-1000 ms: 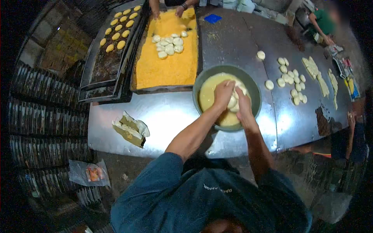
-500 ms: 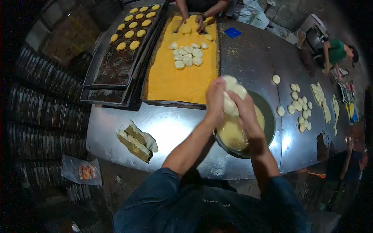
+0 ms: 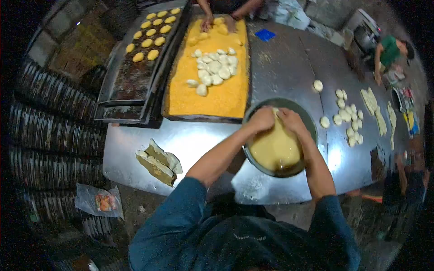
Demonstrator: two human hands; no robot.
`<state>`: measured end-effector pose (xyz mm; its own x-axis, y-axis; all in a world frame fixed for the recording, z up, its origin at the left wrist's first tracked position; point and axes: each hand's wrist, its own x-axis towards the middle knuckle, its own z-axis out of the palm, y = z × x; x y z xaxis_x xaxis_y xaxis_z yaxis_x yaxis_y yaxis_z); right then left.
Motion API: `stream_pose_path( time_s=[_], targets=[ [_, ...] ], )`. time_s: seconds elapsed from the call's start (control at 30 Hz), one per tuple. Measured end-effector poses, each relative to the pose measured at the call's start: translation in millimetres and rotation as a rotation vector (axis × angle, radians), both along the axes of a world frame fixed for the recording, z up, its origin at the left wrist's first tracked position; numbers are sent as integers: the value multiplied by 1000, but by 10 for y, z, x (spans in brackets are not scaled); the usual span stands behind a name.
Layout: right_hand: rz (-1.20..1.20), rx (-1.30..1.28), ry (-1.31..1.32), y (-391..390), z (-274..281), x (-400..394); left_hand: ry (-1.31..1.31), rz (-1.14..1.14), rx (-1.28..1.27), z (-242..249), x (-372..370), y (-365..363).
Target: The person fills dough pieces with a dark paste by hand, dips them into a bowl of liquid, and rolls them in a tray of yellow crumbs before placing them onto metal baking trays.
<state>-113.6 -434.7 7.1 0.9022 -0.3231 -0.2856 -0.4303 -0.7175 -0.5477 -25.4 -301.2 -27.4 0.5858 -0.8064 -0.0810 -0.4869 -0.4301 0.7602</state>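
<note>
My left hand [image 3: 263, 119] and my right hand [image 3: 291, 121] are close together over the far part of a dark green basin [image 3: 313, 128]. Both have their fingers curled in. A small pale bit shows between them, too hidden to name. Below the hands the basin holds a cloudy yellowish liquid [image 3: 275, 151]. Beyond it to the left, a tray of orange-yellow crumbs [image 3: 190, 101] carries a cluster of wet white dough pieces [image 3: 214, 67]. One dough piece [image 3: 201, 90] lies nearest me.
Another person's hands [image 3: 207, 23] work at the tray's far end. Yellow coated rounds [image 3: 146, 43] sit on a dark baking tray [image 3: 131, 86] at left. A folded cloth [image 3: 158, 163] lies on the metal table [image 3: 203, 140]. Dough balls [image 3: 346, 115] and dough strips [image 3: 379, 118] lie right.
My hands have come down into the basin, and the white dough they held is gone from view there. More white pieces now lie on the crumbs, spread wider and nearer me.
</note>
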Motion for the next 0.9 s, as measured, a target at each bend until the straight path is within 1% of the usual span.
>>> stream_pose_path(
  time_s=[0.03, 0.07, 0.1, 0.13, 0.17, 0.2, 0.23, 0.3, 0.33, 0.37, 0.4, 0.43, 0.47, 0.5, 0.53, 0.57, 0.6, 0.63, 0.67, 0.7, 0.73, 0.77, 0.83, 0.87, 0.9],
  targets=[
    [61, -46, -25, -101, -177, -51, 23, -83, 110, -46, 23, -87],
    [119, -89, -40, -204, -374, -143, 6, -212, 130, -254, 27, -130],
    [133, 50, 22, -298, -536, -170, -18, -344, 140, -552, 112, -196],
    [217, 87, -54, -502, -928, -251, -59, -451, 290, -980, 329, -373],
    [331, -72, 89, -438, -748, -279, -99, -563, 442, -1352, 377, -453],
    [259, -79, 169, -343, -628, -314, 115, -483, 302, -1134, 190, -277],
    [280, -48, 185, -406, -796, -347, 327, -388, 169, -710, 22, -109],
    [377, 83, 152, -490, -982, -468, 208, -371, 550, -370, -127, -106],
    [369, 103, 165, -445, -997, -533, 213, -373, 571, -159, -206, -33],
    [327, 135, 129, -367, -939, -581, 220, -370, 595, -63, -280, 66],
    [286, 170, 99, -277, -897, -674, 249, -414, 594, -292, -227, 56],
    [287, 200, 124, -174, -911, -835, 426, -386, 552, -402, -249, 96],
    [102, 531, 153, -113, -881, -953, 478, -338, 580, -502, -312, 147],
    [-90, 841, 166, -115, -738, -969, 512, -287, 597, -369, -332, 139],
    [-75, 691, 353, 11, -427, -823, 514, -282, 599, -280, -408, 167],
    [-68, 691, 346, 42, -416, -820, 599, -163, 608, -178, -496, 189],
    [-164, 794, 384, 83, -429, -834, 683, -42, 616, -114, -562, 208],
    [-261, 896, 420, 117, -442, -840, 674, -35, 616, -251, -549, 204],
    [-254, 897, 410, 130, -456, -831, 819, -27, 543, -520, -492, 182],
    [-268, 994, 427, 133, -485, -825, 963, -20, 465, -645, -465, 159],
    [-282, 1093, 448, 130, -557, -825, 1091, 0, 394, -532, -561, 182],
    [-276, 1094, 441, 123, -626, -817, 1083, 3, 394, -420, -659, 202],
    [-280, 1097, 495, 94, -718, -777, 1000, 194, 368, -103, -836, 219],
    [-272, 1096, 494, 94, -769, -778, 1059, 236, 377, -202, -820, 208],
    [-307, 1075, 456, 119, -750, -786, 1053, 241, 369, -139, -861, 211]
  ],
)
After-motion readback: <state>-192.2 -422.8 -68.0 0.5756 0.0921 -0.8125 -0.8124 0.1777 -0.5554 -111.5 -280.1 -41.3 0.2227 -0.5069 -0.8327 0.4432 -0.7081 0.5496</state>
